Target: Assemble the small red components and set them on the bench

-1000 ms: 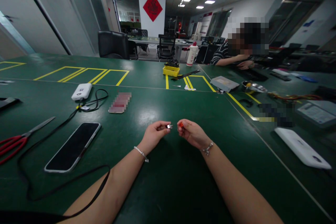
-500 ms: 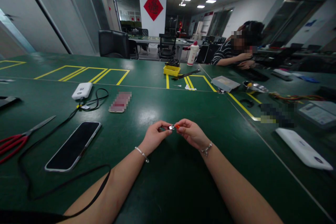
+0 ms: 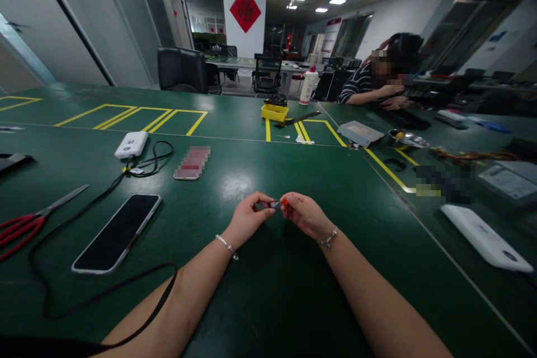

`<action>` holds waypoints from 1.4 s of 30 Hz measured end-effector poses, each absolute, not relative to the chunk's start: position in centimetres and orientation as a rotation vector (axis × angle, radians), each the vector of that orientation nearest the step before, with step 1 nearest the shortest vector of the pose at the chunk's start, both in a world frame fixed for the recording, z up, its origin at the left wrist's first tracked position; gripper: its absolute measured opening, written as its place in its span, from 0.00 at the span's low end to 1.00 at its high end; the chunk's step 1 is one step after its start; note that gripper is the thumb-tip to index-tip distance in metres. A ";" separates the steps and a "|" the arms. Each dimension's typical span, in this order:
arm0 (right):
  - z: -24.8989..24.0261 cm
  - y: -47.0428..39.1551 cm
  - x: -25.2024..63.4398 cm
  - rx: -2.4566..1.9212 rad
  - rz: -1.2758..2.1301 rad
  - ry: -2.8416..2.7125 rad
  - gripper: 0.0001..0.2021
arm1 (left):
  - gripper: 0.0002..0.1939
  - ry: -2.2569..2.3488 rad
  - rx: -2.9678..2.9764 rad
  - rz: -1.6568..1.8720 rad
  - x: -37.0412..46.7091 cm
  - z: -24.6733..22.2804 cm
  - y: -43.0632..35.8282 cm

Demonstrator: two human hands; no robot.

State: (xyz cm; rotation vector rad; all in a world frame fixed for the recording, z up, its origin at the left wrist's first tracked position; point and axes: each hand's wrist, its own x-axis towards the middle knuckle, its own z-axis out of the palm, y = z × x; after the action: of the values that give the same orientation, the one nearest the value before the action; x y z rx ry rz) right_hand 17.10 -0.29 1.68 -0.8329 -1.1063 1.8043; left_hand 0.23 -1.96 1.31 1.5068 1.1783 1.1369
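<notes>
Just above the green table (image 3: 235, 162), both my hands meet near the middle of the view. Between thumb and fingers, my left hand (image 3: 250, 216) pinches a small shiny metal piece (image 3: 274, 205), too small to name. Opposite it, my right hand (image 3: 308, 215) pinches a small orange piece (image 3: 286, 201), its kind unclear. The two pieces are close together; whether they touch I cannot tell. My fingers partly cover both. A bracelet is on each wrist.
To the left lie a phone (image 3: 118, 233), red-handled scissors (image 3: 42, 215) and a white device (image 3: 131, 145) with a black cable. A yellow box (image 3: 274, 112) and a bottle (image 3: 309, 85) stand ahead. Rightward are a white power bank (image 3: 486, 238) and a seated person (image 3: 377, 75).
My right hand has turned slightly, its fingers shifting on the orange piece. The metal piece has tilted a little and shines less. My left hand has hardly moved.
</notes>
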 end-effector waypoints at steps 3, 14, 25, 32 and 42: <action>1.8 -0.3 17.0 -0.854 1.767 -1.103 0.07 | 0.09 1.175 1.511 1.138 0.2 1.3 -1.9; 1.4 -0.3 16.5 -0.909 1.464 -1.242 0.09 | 0.08 1.182 1.513 1.118 0.2 1.1 -1.9; 1.6 -0.6 15.8 -0.958 1.391 -1.222 0.06 | 0.07 1.217 1.569 1.182 0.2 1.0 -2.0; 1.6 -0.7 15.9 -0.937 1.555 -1.105 0.08 | 0.08 1.197 1.571 1.188 0.1 0.8 -1.8; 1.5 -1.2 16.9 -0.641 2.082 -1.047 0.20 | 0.11 1.068 1.815 1.242 0.1 1.8 -2.3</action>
State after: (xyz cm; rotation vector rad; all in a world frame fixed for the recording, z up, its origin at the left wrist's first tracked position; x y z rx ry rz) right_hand 16.88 -1.17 1.52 -0.6411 -1.0467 2.0819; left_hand 0.10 -2.29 1.83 1.8154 1.0678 1.2424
